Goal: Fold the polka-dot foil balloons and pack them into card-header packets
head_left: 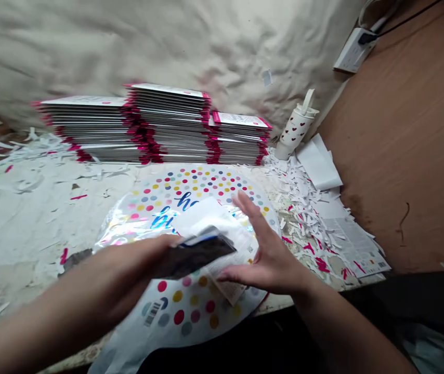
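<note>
My left hand [159, 254] is closed on a dark, shiny, flat folded piece [202, 253] with a blue upper edge; motion blurs it. My right hand [266, 254] is just to its right, thumb and fingers spread apart. Under both hands lies a white printed sheet [234, 293], partly covered by the dark piece. Whether the right thumb touches that sheet, I cannot tell. Beneath everything is a flat, round, polka-dot foil balloon [194, 298] with shiny blue lettering, partly hidden; a barcode shows at its lower left.
Three stacks of white, pink-edged flat packets [175, 130] stand along the back. Right of them is a white tumbler [295, 130] with hearts. Paper shreds [303, 208] and white sheets [319, 163] lie to the right. A power strip [354, 52] hangs at the upper right.
</note>
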The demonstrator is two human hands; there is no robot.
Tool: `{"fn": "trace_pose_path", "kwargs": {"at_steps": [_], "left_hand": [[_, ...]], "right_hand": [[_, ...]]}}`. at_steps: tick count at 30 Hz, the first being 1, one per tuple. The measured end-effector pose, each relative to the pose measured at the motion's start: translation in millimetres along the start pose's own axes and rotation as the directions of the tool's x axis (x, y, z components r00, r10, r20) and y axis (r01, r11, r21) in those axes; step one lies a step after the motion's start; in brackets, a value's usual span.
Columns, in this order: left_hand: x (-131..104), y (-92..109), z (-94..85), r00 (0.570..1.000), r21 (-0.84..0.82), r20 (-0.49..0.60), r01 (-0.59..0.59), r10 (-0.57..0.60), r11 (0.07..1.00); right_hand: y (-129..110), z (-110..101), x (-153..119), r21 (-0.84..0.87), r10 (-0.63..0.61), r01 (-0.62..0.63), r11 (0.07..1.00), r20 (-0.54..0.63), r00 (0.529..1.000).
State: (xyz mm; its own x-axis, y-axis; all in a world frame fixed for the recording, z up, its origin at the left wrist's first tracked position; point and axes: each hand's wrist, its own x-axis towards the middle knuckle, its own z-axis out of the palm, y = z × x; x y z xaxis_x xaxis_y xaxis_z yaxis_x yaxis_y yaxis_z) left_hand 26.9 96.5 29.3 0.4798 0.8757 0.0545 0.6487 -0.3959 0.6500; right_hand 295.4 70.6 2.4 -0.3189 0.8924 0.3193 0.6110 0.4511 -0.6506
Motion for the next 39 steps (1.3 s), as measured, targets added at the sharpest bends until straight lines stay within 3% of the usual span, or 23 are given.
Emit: {"fn": "trace_pose_path", "kwargs": {"at_steps": [2,3,5,7,8,10,12,14,16,18,20,21,22,23,25,26,27,28,30,34,36,39], "left_hand": [[4.6,18.0,3.8,0.962,0.022,0.233,-0.154,0.145,0.988],[7.7,25.9,6.6,0.943,0.041,0.274,-0.21,0.191,0.977],[13.1,37.9,17.5,0.97,0.143,0.118,-0.231,0.215,0.962],[16.1,45.5,39.5,0.966,0.272,-0.106,-0.202,0.237,0.941],[16.9,48.0,54.9,0.956,0.312,-0.132,-0.21,0.261,0.927],[18.0,49.7,90.2,0.959,0.334,0.036,-0.276,0.281,0.901],[19.9,44.7,120.2,0.945,0.337,0.267,-0.277,0.191,0.9],[23.0,30.7,131.0,0.918,0.35,0.39,-0.227,0.079,0.909],[27.2,9.6,116.6,0.855,0.27,0.51,-0.264,0.094,0.926],[33.1,-11.4,84.5,0.735,0.083,0.648,-0.331,0.201,0.94],[42.1,-24.2,52.0,0.631,-0.047,0.749,-0.253,0.202,0.966],[47.6,-26.2,41.3,0.605,-0.057,0.78,-0.188,0.162,0.98],[53.3,-25.3,36.0,0.62,-0.023,0.777,-0.146,0.11,0.989],[58.8,-22.2,36.7,0.69,0.059,0.722,-0.137,0.052,0.989],[67.7,-13.4,52.6,0.888,0.299,0.459,-0.144,-0.01,0.943],[70.7,-9.7,64.9,0.953,0.407,0.303,-0.129,0.0,0.904],[72.5,-7.4,77.5,0.981,0.48,0.192,-0.111,0.019,0.87],[73.5,-7.0,89.0,0.991,0.517,0.13,-0.097,0.034,0.85],[73.8,-11.0,104.2,0.991,0.521,0.125,-0.111,0.054,0.846],[74.0,-23.4,104.4,0.976,0.514,0.108,-0.218,0.19,0.829],[74.3,-24.8,99.2,0.96,0.505,0.097,-0.274,0.262,0.818],[73.0,-21.5,94.5,0.926,0.497,0.103,-0.365,0.364,0.787]], "right_hand": [[4.8,-6.5,13.2,0.232,-0.044,-0.016,0.973,0.251,0.967],[10.9,-5.5,18.8,0.342,-0.037,-0.102,0.934,0.375,0.926],[31.5,1.2,27.6,0.471,0.118,-0.383,0.795,0.499,0.858],[59.5,8.7,33.1,0.5,0.38,-0.601,0.624,0.478,0.792],[73.7,11.1,34.7,0.506,0.496,-0.654,0.563,0.426,0.757],[97.2,11.7,36.0,0.511,0.62,-0.685,0.52,0.326,0.714],[110.9,6.5,34.8,0.529,0.651,-0.682,0.504,0.287,0.703],[115.7,-3.2,32.1,0.565,0.661,-0.668,0.484,0.265,0.702],[116.0,-14.2,29.4,0.6,0.66,-0.643,0.476,0.24,0.712],[115.7,-21.6,29.0,0.628,0.649,-0.62,0.471,0.228,0.725],[116.2,-20.7,32.2,0.629,0.646,-0.621,0.468,0.235,0.726],[116.7,-16.8,35.3,0.619,0.654,-0.628,0.47,0.234,0.72],[117.4,-10.9,39.0,0.604,0.666,-0.639,0.476,0.226,0.711],[118.1,-3.9,42.9,0.586,0.68,-0.648,0.486,0.211,0.702],[119.2,10.5,50.2,0.558,0.697,-0.652,0.513,0.173,0.696],[119.3,16.7,52.8,0.55,0.697,-0.648,0.527,0.157,0.7],[119.1,21.5,54.5,0.543,0.692,-0.642,0.541,0.147,0.707],[118.4,24.9,55.1,0.539,0.684,-0.635,0.553,0.141,0.716],[115.6,28.0,53.6,0.532,0.662,-0.618,0.579,0.136,0.737],[106.6,21.8,47.9,0.509,0.601,-0.599,0.618,0.186,0.778],[103.3,14.0,49.2,0.492,0.549,-0.629,0.603,0.316,0.774],[103.4,1.4,61.0,0.435,0.417,-0.697,0.57,0.578,0.702]]}}
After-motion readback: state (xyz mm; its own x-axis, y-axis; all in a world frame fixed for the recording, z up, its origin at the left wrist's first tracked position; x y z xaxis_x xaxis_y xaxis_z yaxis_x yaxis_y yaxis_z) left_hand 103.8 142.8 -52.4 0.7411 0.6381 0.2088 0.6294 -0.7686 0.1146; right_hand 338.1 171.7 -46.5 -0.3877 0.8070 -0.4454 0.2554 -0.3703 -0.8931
